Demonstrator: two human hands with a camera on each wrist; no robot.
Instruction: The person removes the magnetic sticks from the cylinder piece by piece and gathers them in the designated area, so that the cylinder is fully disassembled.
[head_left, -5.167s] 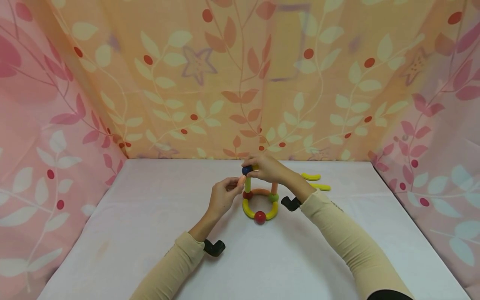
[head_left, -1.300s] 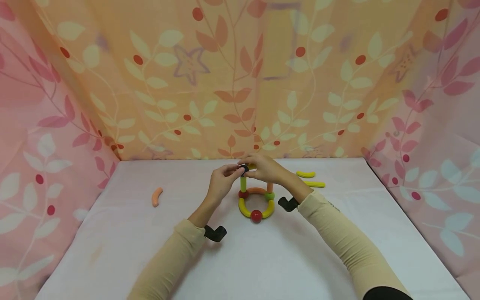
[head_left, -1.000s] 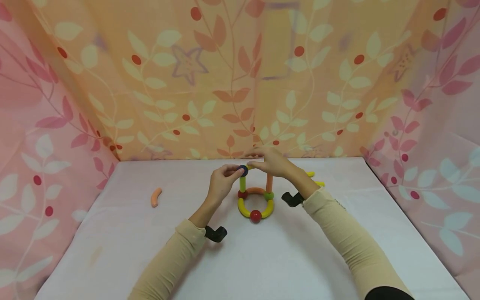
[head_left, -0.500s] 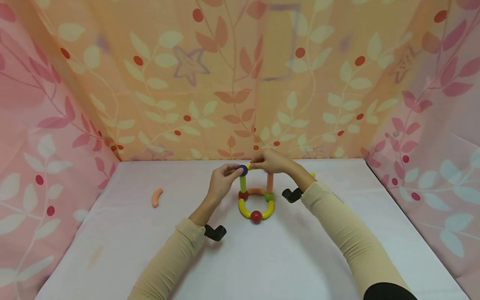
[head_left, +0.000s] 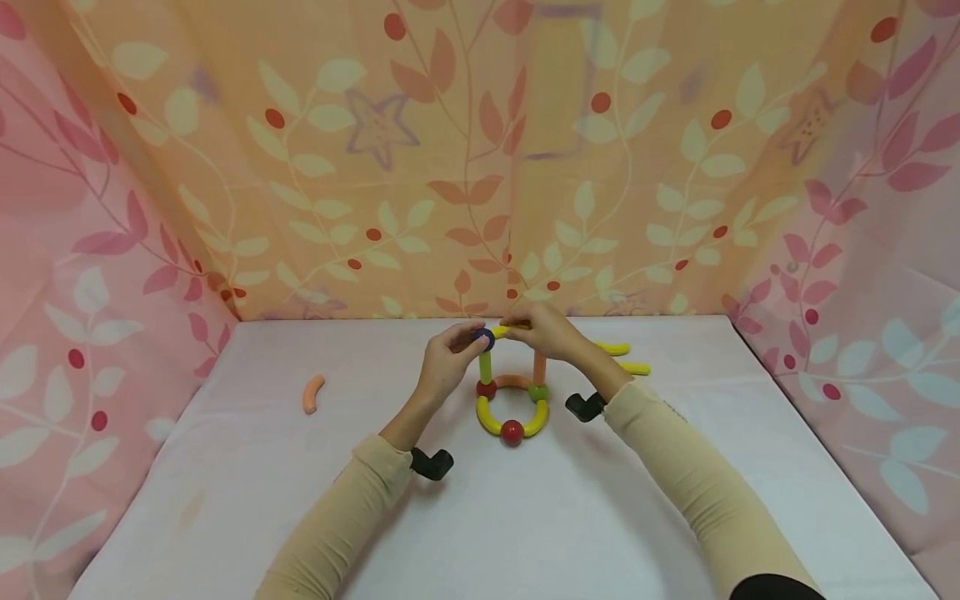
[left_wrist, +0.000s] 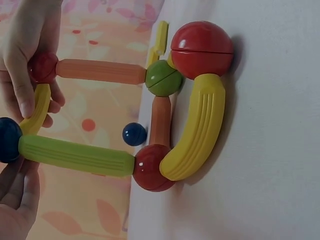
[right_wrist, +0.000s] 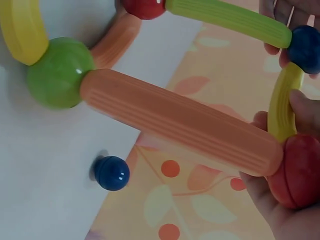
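Note:
A frame of magnetic balls and rods stands mid-table. Its base ring joins a large red ball (head_left: pixel 512 432), yellow curved rods (left_wrist: pixel 200 125), an orange curved rod (head_left: pixel 513 382), a green ball (right_wrist: pixel 61 72) and a smaller red ball (left_wrist: pixel 154 167). A green rod (left_wrist: pixel 75 155) and an orange rod (right_wrist: pixel 180 125) rise upright from it. My left hand (head_left: pixel 444 367) pinches the blue ball (head_left: pixel 484 339) atop the green rod. My right hand (head_left: pixel 546 330) grips the top yellow curved rod (right_wrist: pixel 282 110), its palm by the red ball (right_wrist: pixel 302 172) on the orange rod.
A loose orange curved rod (head_left: pixel 312 395) lies to the left. To the right, beyond the right wrist, are a yellow curved rod (head_left: pixel 615 348) and a yellow straight rod (head_left: pixel 636 368). A loose blue ball (right_wrist: pixel 112 173) rests behind the frame.
The orange curved rod, earlier in my left hand, now lies at the left. My right hand let go of the blue ball, lifted, moved right and took hold of the top yellow curved rod.

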